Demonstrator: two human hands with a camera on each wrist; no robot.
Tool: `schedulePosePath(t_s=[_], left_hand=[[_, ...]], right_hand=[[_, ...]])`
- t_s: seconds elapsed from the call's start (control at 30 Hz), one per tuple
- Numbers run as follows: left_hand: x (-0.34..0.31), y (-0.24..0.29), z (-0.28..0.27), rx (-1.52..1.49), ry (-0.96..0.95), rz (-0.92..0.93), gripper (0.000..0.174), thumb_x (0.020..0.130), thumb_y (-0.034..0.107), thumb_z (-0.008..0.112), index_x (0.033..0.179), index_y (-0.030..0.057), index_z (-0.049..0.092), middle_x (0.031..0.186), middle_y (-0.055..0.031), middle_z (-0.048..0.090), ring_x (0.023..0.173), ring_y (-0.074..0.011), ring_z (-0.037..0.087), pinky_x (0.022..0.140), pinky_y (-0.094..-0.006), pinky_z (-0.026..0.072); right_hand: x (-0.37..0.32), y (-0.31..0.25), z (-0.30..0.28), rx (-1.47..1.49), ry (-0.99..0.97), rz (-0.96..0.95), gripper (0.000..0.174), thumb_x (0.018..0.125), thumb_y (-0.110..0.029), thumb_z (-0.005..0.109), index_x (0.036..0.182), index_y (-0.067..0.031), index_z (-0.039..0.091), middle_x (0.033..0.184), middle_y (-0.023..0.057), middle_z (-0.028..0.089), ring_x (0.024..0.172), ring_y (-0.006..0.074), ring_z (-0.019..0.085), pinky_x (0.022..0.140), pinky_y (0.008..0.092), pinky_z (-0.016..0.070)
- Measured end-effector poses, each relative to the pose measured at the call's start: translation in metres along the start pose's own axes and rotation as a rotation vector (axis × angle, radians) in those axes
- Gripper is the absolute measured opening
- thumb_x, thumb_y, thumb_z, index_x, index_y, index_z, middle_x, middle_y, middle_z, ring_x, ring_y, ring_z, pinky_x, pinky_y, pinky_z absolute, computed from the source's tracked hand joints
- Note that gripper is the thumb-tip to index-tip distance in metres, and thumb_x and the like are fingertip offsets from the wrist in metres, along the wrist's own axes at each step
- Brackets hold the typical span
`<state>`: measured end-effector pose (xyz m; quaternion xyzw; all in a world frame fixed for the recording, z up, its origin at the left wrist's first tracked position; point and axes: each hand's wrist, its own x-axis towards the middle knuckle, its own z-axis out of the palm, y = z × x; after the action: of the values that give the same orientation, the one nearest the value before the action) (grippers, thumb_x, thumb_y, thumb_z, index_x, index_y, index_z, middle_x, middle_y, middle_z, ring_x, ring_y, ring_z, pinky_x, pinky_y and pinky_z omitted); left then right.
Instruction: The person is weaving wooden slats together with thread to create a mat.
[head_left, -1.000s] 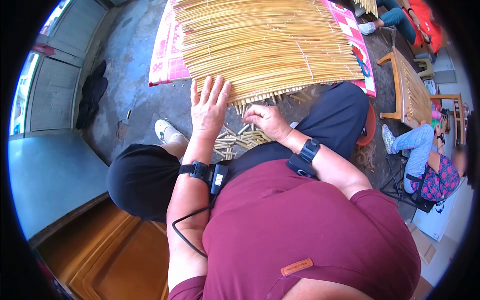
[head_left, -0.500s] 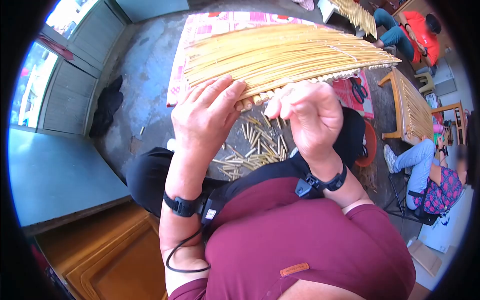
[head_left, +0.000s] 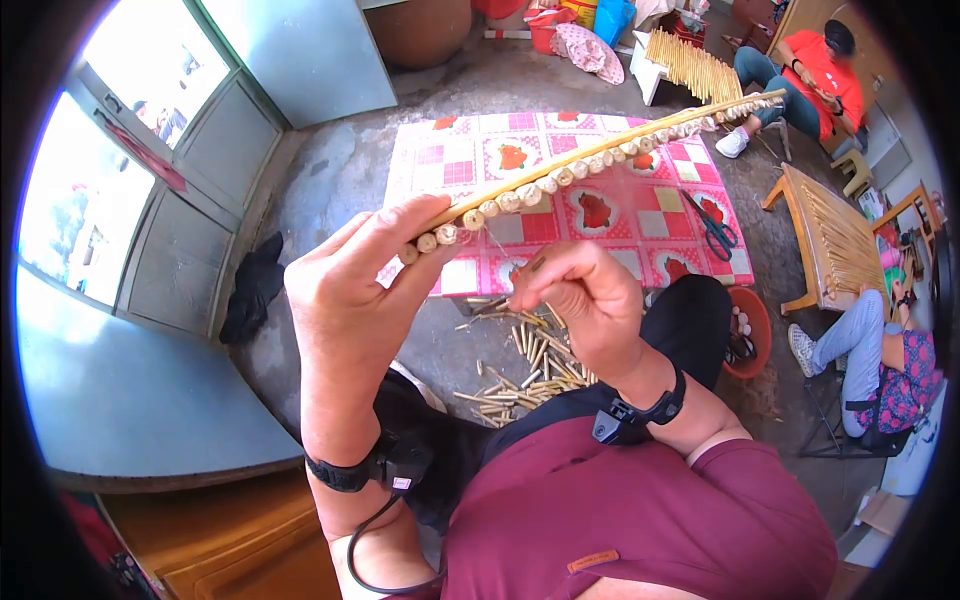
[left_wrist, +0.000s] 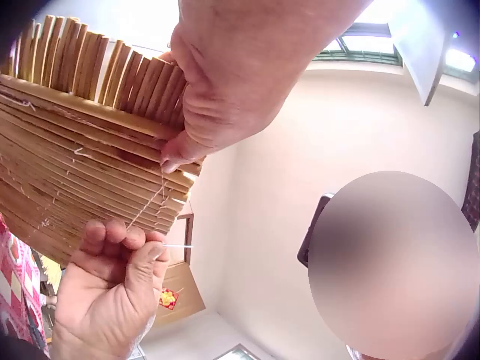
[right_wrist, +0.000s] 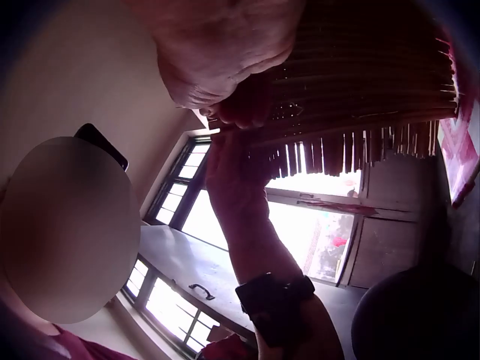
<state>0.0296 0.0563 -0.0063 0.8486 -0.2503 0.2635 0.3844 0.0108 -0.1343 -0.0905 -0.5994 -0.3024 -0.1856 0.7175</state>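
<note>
My left hand [head_left: 350, 270] grips the left end of a reed mat [head_left: 610, 140], its thumb under the edge and fingers over it. The mat is raised nearly edge-on to the head view, and a row of short stick ends lines its near edge. From the left wrist view, its underside shows thin reeds [left_wrist: 82, 172] crossed by stitches. A thin thread [left_wrist: 146, 206] runs from beside the left thumb to my right hand [head_left: 590, 300], which pinches it just below the mat. A slim white piece [left_wrist: 178, 246] pokes out past the right fingertips.
Below the mat is a low table with a pink checked cloth [head_left: 510, 155], black scissors [head_left: 715, 235] on its right side. Cut stick pieces [head_left: 540, 360] litter the floor. A red basin [head_left: 745, 350] stands by the right knee. Two people [head_left: 825, 80] sit to the right.
The left hand has gone from lying flat on the mat to gripping its corner and lifting it, baring the tablecloth. The right hand has risen and drawn back slightly from the edge with the thread.
</note>
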Motion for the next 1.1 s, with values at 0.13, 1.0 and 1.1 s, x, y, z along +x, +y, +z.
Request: schedulePosePath(t_s=[0.13, 1.0, 1.1], left_hand=[[0.019, -0.001, -0.001, -0.128, 0.003, -0.080, 0.032, 0.072, -0.006, 0.076, 0.103, 0.0005, 0.070, 0.091, -0.0038, 0.070, 0.083, -0.0080, 0.065, 0.074, -0.0216, 0.0534], [0.058, -0.010, 0.007, -0.201, 0.054, -0.269, 0.028, 0.076, 0.002, 0.076, 0.104, 0.0014, 0.071, 0.083, -0.0045, 0.071, 0.075, -0.0055, 0.061, 0.070, -0.0222, 0.0506], [0.058, -0.007, 0.006, -0.161, 0.061, -0.258, 0.028, 0.076, 0.002, 0.076, 0.103, 0.0016, 0.071, 0.083, -0.0045, 0.071, 0.075, -0.0056, 0.061, 0.070, -0.0222, 0.0506]], right_hand=[[0.019, -0.005, -0.003, 0.141, 0.059, 0.024, 0.005, 0.095, -0.004, 0.057, 0.095, 0.0004, 0.054, 0.084, 0.0054, 0.062, 0.076, 0.0101, 0.060, 0.072, 0.0248, 0.0498], [0.078, -0.010, 0.003, -0.585, 0.204, -0.169, 0.005, 0.084, -0.004, 0.069, 0.087, -0.0036, 0.065, 0.065, 0.0033, 0.062, 0.054, 0.0074, 0.056, 0.049, 0.0245, 0.0424], [0.076, -0.008, 0.002, -0.598, 0.201, -0.193, 0.006, 0.084, -0.004, 0.069, 0.089, -0.0036, 0.066, 0.064, 0.0034, 0.062, 0.053, 0.0070, 0.055, 0.049, 0.0241, 0.0420]])
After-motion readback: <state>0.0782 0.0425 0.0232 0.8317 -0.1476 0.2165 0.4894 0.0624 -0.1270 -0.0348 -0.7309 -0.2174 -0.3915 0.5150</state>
